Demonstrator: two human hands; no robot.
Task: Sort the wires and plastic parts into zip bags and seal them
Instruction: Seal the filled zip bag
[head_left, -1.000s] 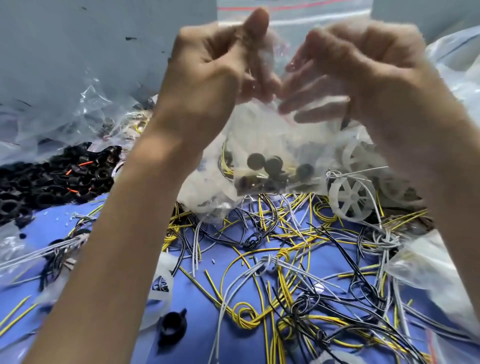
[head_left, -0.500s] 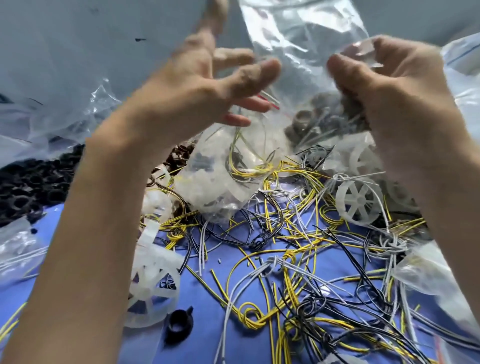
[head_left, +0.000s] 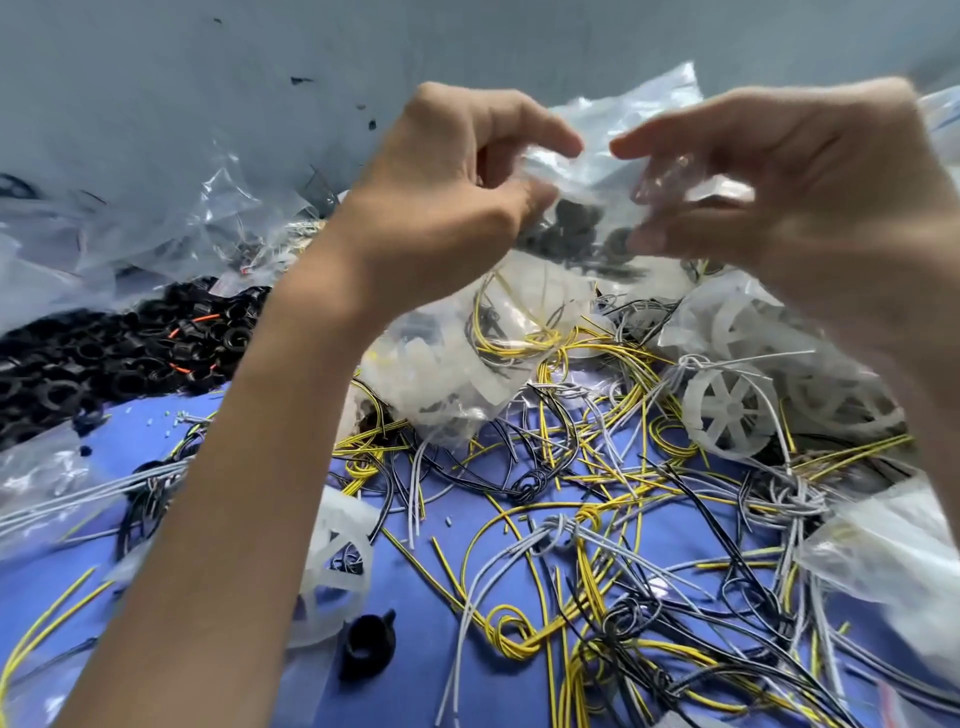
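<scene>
On blue table (head_left: 135, 436), grey wall (head_left: 156, 104) | left hand (head_left: 441, 208), right hand (head_left: 805, 208) pinch zip bag (head_left: 597, 171)

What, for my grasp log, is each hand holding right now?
Left hand: closed, gripping the clear zip bag.
Right hand: closed, gripping the same bag.

yellow, grey and black wires (head_left: 597, 525), blue table (head_left: 457, 670), black rings (head_left: 104, 358), white wheel (head_left: 730, 410)

We see a blue table (head_left: 421, 675) at the bottom. Behind it stands a grey wall (head_left: 156, 78), and the wall has a few small dark marks (head_left: 300, 80) on it.
</scene>
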